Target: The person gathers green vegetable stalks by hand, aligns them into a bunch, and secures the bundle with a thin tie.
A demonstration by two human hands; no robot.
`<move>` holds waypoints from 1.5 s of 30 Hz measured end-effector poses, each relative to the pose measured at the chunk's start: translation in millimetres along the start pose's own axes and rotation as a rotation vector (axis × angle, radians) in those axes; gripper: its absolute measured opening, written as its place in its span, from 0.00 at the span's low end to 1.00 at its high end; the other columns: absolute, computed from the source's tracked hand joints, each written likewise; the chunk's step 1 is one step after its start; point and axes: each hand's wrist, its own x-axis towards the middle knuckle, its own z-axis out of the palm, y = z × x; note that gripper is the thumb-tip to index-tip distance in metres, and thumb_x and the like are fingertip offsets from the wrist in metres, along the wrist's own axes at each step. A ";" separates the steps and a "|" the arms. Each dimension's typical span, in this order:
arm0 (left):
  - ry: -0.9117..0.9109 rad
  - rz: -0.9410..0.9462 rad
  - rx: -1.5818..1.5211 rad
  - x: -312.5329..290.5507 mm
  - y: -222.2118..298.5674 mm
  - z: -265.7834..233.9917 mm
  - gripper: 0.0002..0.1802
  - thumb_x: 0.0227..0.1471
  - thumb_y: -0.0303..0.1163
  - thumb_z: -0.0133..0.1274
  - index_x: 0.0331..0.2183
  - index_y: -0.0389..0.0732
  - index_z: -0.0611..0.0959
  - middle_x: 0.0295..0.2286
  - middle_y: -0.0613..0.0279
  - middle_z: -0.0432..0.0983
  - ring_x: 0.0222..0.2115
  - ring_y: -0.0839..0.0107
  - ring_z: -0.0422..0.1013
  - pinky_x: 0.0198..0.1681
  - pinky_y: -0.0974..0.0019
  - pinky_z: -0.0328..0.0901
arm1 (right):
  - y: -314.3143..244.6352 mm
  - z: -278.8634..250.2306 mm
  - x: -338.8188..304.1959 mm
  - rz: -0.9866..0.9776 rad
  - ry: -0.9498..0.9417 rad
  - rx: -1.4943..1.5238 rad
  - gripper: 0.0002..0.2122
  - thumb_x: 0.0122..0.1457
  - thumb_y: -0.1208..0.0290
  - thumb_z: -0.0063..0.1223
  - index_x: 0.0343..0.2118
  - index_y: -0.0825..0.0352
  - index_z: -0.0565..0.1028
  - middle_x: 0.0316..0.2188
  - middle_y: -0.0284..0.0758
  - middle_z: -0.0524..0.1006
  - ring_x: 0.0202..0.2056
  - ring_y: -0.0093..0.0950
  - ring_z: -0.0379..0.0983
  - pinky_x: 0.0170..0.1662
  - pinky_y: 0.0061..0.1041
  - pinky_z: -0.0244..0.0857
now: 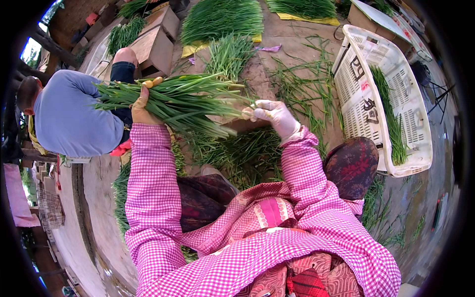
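1. In front of the person's chest, above the ground, is the bunch of green stalks (198, 99), lying almost sideways.
2. At its left part, the left hand (143, 106) holds it; the fingers are closed around the stalks, and the thumb shows on the near side.
3. At the pale ends on the right is the right hand (278, 118), in a white glove. Its fingers are bent and narrow together; I cannot tell if they pinch a stalk.
4. Below the bunch, many loose stalks (242, 151) lie in a heap, near the person's knees.
5. To the right stands a white plastic crate (366, 133), tilted in the view, with more greens (391, 119) inside.
6. Farther ahead, a thick green pile (222, 22) lies on a yellow sheet (195, 49).
7. On the left side, a co-worker in a blue shirt (74, 114) is bending forward.
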 end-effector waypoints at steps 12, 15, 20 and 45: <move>-0.056 -0.110 0.016 0.4 -10.9 -0.9 0.12 0.54 0.34 0.51 0.37 0.36 0.76 0.42 0.49 0.74 0.41 0.55 0.72 0.45 0.48 0.68 | -26.1 44.7 8.2 -0.070 0.189 -0.029 0.15 0.56 0.69 0.55 0.46 0.68 0.74 0.40 0.30 0.77 0.41 0.18 0.70 0.45 0.18 0.63; -0.140 -0.146 -0.002 -0.5 -17.5 3.1 0.12 0.54 0.34 0.51 0.37 0.35 0.77 0.41 0.48 0.74 0.40 0.56 0.72 0.44 0.49 0.69 | -11.8 70.3 12.9 -0.127 0.207 0.225 0.16 0.56 0.72 0.55 0.46 0.72 0.73 0.38 0.33 0.77 0.38 0.19 0.72 0.43 0.17 0.65; -0.093 -0.113 -0.022 -1.7 -14.9 1.7 0.12 0.53 0.34 0.51 0.36 0.35 0.77 0.41 0.48 0.74 0.40 0.56 0.72 0.44 0.47 0.69 | 6.2 47.5 16.9 -0.256 0.379 0.471 0.12 0.57 0.72 0.53 0.40 0.74 0.73 0.37 0.35 0.77 0.38 0.23 0.73 0.43 0.20 0.66; 0.026 -0.157 -0.011 5.9 -9.4 -9.9 0.15 0.53 0.35 0.51 0.38 0.33 0.75 0.43 0.45 0.72 0.41 0.51 0.71 0.45 0.44 0.67 | 8.5 -36.7 2.5 -0.241 0.722 -0.703 0.11 0.51 0.79 0.51 0.39 0.70 0.77 0.39 0.33 0.77 0.39 0.23 0.73 0.42 0.23 0.67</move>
